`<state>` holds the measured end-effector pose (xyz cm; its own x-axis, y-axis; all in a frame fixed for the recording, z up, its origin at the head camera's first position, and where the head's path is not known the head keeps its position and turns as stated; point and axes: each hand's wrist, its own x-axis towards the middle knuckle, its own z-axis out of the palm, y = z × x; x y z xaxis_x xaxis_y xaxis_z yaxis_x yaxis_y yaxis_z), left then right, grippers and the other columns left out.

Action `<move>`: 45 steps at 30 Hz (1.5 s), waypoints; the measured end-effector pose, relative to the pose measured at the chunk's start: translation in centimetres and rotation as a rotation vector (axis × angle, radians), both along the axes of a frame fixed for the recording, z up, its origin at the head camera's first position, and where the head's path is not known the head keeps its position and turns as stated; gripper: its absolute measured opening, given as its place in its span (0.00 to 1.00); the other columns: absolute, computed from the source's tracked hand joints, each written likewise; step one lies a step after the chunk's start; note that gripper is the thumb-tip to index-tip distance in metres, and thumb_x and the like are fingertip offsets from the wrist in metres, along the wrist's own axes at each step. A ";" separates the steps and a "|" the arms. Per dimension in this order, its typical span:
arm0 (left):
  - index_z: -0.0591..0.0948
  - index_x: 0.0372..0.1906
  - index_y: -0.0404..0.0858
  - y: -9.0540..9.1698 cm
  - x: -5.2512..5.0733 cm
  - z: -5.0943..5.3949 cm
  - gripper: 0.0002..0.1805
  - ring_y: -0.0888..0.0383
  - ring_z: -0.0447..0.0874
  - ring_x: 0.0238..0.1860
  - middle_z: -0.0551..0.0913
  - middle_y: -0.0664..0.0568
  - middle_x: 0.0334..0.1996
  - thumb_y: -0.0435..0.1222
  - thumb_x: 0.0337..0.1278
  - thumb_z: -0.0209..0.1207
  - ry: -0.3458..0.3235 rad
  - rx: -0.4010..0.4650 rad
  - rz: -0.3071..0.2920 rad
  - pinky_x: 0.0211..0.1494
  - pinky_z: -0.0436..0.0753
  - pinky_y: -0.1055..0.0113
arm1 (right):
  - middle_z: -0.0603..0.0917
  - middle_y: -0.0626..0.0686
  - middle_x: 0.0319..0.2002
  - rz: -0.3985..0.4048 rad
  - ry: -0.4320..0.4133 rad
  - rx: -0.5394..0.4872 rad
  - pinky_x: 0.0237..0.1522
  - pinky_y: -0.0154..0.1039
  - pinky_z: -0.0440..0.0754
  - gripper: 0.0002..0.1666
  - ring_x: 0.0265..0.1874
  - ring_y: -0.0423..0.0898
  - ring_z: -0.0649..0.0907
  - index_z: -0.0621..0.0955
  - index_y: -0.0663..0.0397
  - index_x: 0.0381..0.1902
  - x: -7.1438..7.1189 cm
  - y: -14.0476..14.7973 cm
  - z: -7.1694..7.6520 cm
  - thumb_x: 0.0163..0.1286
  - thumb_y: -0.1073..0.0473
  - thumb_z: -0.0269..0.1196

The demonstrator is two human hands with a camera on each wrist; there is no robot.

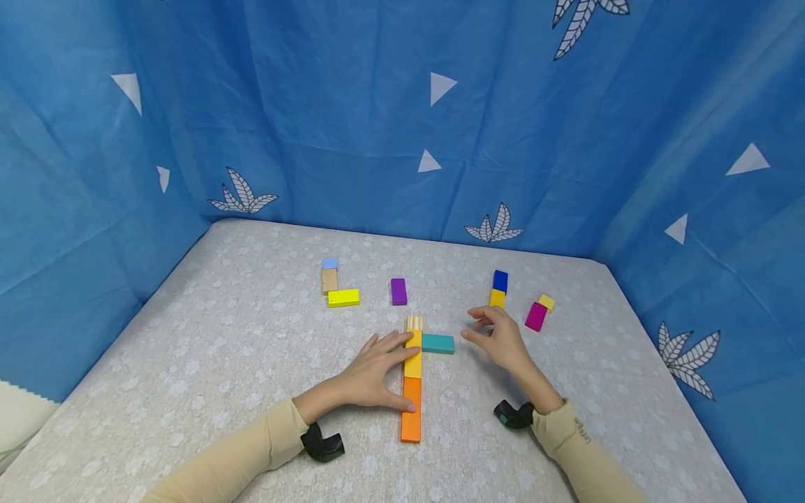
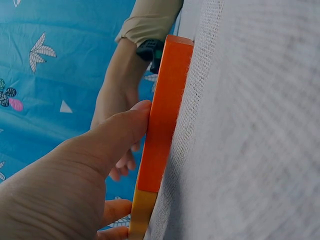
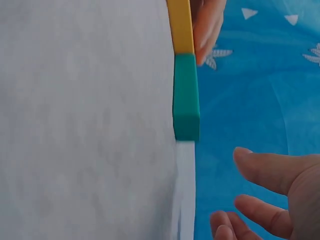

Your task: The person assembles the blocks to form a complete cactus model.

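Note:
My left hand lies spread with its fingertips on a yellow-orange block and its thumb on the orange block. These two blocks lie end to end in a line. A small cream ridged piece sits at the line's far end. From the yellow-orange block's right side a teal block sticks out, touching it in the right wrist view. To the right of the teal block, my right hand hovers apart from it, fingers loosely bent around nothing.
Behind the left hand are a bright yellow block, a tan block and a light blue one. A purple block lies mid-table. Near the right hand lie dark blue, amber, magenta and pale yellow blocks.

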<state>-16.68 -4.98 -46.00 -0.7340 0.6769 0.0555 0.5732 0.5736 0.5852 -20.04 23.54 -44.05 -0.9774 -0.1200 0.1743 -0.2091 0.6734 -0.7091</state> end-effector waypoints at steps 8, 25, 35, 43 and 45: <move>0.66 0.73 0.45 -0.2 -0.1 0.0 0.53 0.44 0.46 0.78 0.54 0.51 0.78 0.63 0.39 0.70 0.003 0.004 0.003 0.78 0.41 0.40 | 0.71 0.65 0.59 -0.166 -0.043 0.020 0.52 0.50 0.81 0.39 0.54 0.59 0.77 0.68 0.61 0.68 -1.7 1.9 0.6 0.61 0.61 0.70; 0.66 0.73 0.46 0.1 0.0 -0.1 0.53 0.45 0.46 0.79 0.54 0.51 0.78 0.62 0.40 0.70 -0.010 0.003 -0.002 0.78 0.41 0.40 | 0.62 0.70 0.68 -0.283 -0.244 -0.049 0.67 0.58 0.70 0.46 0.66 0.65 0.68 0.57 0.63 0.74 -5.2 3.3 0.3 0.64 0.60 0.67; 0.66 0.73 0.45 0.0 -0.1 0.1 0.53 0.44 0.46 0.78 0.54 0.51 0.78 0.62 0.40 0.70 -0.005 0.002 -0.006 0.78 0.41 0.40 | 0.62 0.70 0.68 -0.301 -0.281 -0.049 0.67 0.55 0.71 0.48 0.65 0.64 0.70 0.54 0.66 0.74 -5.5 3.4 0.0 0.64 0.61 0.67; 0.66 0.73 0.46 0.1 -0.1 0.1 0.53 0.44 0.46 0.78 0.54 0.51 0.78 0.62 0.40 0.70 -0.004 -0.007 0.000 0.78 0.41 0.40 | 0.68 0.70 0.63 -0.292 -0.265 -0.028 0.62 0.54 0.76 0.44 0.59 0.62 0.74 0.60 0.70 0.71 -5.3 3.7 -0.3 0.63 0.60 0.67; 0.66 0.73 0.46 0.1 -0.1 0.1 0.53 0.44 0.46 0.78 0.54 0.51 0.78 0.62 0.40 0.70 -0.003 -0.006 -0.002 0.78 0.41 0.40 | 0.70 0.70 0.63 -0.289 -0.264 -0.021 0.61 0.54 0.77 0.44 0.58 0.62 0.75 0.61 0.71 0.71 -5.3 3.7 -0.4 0.63 0.60 0.68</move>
<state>-16.73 -4.91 -45.89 -0.7330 0.6785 0.0490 0.5724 0.5762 0.5833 -25.35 27.25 -44.41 -0.9818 0.1682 -0.0884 0.1790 0.6622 -0.7276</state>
